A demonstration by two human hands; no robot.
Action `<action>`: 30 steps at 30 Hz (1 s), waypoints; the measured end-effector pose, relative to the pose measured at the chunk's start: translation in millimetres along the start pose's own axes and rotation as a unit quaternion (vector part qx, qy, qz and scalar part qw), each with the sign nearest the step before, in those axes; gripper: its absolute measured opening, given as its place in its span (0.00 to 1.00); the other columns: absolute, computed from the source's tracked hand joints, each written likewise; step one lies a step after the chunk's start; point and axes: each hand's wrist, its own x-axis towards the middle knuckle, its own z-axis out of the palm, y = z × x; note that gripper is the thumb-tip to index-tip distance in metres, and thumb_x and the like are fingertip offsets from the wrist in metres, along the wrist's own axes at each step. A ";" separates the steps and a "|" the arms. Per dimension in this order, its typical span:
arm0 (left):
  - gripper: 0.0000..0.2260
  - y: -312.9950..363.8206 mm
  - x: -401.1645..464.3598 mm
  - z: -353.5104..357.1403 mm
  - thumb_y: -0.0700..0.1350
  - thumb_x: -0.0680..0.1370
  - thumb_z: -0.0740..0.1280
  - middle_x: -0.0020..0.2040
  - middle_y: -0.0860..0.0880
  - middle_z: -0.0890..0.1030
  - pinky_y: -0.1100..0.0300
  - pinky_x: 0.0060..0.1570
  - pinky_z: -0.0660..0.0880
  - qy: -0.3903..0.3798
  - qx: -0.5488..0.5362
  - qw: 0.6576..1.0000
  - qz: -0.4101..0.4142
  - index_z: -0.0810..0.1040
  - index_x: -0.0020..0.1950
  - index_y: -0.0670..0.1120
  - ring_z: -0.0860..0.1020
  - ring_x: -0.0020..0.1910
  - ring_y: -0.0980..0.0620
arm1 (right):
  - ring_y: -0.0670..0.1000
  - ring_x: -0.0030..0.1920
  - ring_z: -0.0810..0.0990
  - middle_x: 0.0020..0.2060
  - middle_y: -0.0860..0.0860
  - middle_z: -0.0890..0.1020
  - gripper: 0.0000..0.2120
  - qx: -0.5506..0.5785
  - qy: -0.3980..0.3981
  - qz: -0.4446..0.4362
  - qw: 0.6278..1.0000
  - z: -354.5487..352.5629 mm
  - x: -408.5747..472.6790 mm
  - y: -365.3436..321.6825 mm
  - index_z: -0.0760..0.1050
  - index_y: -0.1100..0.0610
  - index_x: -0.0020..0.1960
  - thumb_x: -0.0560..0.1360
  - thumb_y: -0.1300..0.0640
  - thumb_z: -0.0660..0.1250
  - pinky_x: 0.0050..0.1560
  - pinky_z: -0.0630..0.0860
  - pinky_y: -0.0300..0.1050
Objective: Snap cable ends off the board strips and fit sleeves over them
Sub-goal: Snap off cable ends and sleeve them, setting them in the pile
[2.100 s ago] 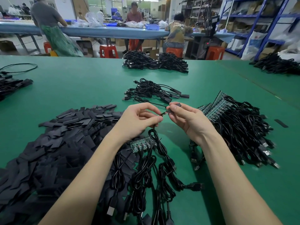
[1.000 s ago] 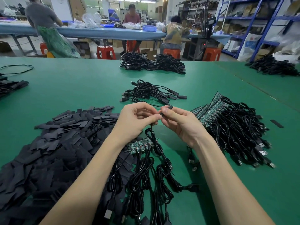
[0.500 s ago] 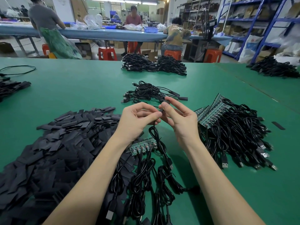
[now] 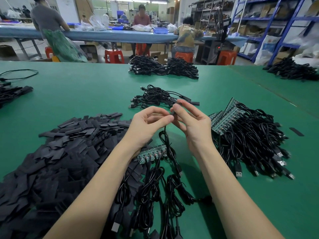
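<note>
We are pinching one cable [image 4: 166, 135] with our left hand [image 4: 148, 125]; our right hand [image 4: 193, 123] is gripping one sleeve [image 4: 174, 111] on its end; one board strip [image 4: 151, 153] is lying below.

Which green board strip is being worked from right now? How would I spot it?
On the green table, look just below the two hands. The board strip lies alone beneath the left wrist, cables trailing toward the viewer. The other strips sit stacked at the right.

Both forearms are bare to the frame edge at 6 o'clock; hands [image 4: 150, 124] ungloved, no sleeves visible.
</note>
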 end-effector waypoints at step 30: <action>0.06 -25.8 129.9 -29.8 0.37 0.78 0.66 0.53 0.43 0.80 0.53 0.48 0.74 -0.039 0.637 0.770 0.021 0.80 0.47 0.46 0.78 0.52 0.42 | 0.48 0.35 0.83 0.43 0.50 0.88 0.03 -0.046 0.051 0.137 0.988 -33.4 19.3 -7.9 0.77 0.53 0.54 0.80 0.56 0.67 0.35 0.80 0.39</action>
